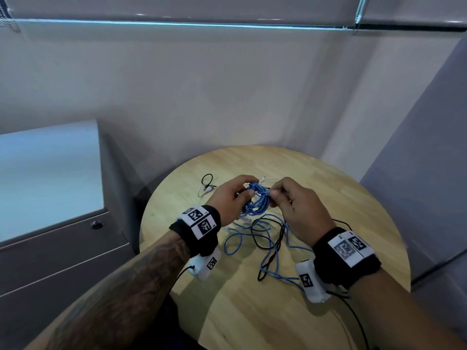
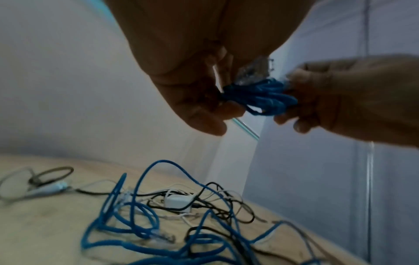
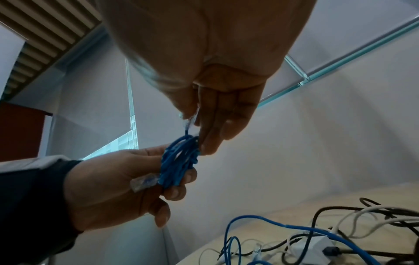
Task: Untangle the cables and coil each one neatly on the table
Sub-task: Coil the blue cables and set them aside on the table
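Blue network cable bundle (image 1: 255, 200), round-jacketed and wound in a tight small coil, sits between my two hands, raised off the table. My left hand (image 1: 228, 198) grips the coil's left side, fingers curled round the loops; a clear plastic plug (image 3: 144, 182) lies against that palm. My right hand (image 1: 294, 205) pinches the cable's other clear plug (image 2: 255, 70) at the coil's top right, fingertips pressed together. Below, near my wrists, loose blue cable (image 1: 267, 248) and thin black cable (image 1: 270, 238) lie tangled on the pale wooden round table (image 1: 252, 311). Farther back lie a white cable (image 1: 270, 179), a white adapter block (image 2: 179, 202) and a small black loop (image 1: 207, 179). Bare wood toward the right rim (image 1: 366, 210).
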A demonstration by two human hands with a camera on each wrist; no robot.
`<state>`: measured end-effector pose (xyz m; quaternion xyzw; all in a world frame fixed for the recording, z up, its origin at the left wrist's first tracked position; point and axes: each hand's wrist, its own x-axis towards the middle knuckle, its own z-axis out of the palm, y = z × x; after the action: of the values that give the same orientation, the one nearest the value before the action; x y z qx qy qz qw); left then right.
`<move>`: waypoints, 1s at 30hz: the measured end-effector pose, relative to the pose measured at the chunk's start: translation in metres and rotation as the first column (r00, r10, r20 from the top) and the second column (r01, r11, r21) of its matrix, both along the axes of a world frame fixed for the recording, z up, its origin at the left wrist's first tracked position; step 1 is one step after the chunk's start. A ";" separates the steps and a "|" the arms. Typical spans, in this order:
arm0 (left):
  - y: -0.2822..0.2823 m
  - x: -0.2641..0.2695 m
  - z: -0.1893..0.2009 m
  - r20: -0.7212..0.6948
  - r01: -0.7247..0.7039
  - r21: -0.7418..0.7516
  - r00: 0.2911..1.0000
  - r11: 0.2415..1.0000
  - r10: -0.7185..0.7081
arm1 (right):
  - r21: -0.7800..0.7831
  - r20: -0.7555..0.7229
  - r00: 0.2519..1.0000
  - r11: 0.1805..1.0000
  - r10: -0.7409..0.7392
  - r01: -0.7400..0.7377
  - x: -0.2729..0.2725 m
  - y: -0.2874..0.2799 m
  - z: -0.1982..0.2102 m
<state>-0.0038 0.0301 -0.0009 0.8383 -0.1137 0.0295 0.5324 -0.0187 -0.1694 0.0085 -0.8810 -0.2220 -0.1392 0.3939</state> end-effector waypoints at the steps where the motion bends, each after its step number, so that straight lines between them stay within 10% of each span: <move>1: 0.001 0.002 0.001 0.012 -0.003 0.023 1.000 1.000 0.003 | 0.032 -0.019 1.000 0.999 0.022 -0.021 0.001 0.001 0.000; 5: 0.014 0.016 0.000 -0.048 -0.044 -0.024 0.998 0.999 0.043 | 0.169 -0.150 0.982 0.982 0.115 -0.089 0.012 0.006 -0.006; 11: 0.045 0.045 -0.026 -0.233 -0.153 0.123 0.956 0.980 0.179 | -0.190 -0.324 0.936 0.960 0.134 -0.204 0.034 0.011 -0.030; 18: 0.112 0.063 -0.073 -0.457 -0.471 0.209 0.728 0.857 0.511 | -0.472 -0.218 0.970 0.858 0.107 -0.201 0.042 0.015 -0.065; 26: 0.130 0.061 -0.085 -0.396 -0.234 0.651 0.706 0.722 0.586 | -0.722 -0.228 0.969 0.652 0.091 -0.231 0.033 0.042 -0.098; 30: 0.114 0.060 -0.060 -0.123 -0.435 0.590 0.784 0.680 0.609 | -0.595 -0.283 0.958 0.773 0.057 -0.221 0.032 0.035 -0.084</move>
<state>0.0567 0.1442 -0.0607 0.9417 0.2149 0.0177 0.2582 0.0137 -0.1345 -0.0754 -0.9525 -0.2693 0.0827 0.1161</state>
